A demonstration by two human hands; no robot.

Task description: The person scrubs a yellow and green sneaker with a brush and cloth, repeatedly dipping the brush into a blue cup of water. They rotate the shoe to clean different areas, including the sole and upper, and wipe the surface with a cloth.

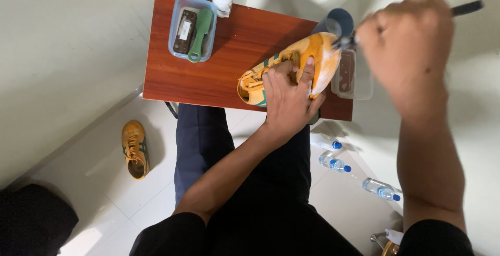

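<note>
The left hand clamps its fingers around a yellow sneaker with green stripes, braced on the small red-brown table. The right hand is fisted on a dark-handled brush, its blurred tip apparently at the foamy toe, just beyond the left thumb. A hard stroke could twist the sneaker free or knock the clear container beside it.
</note>
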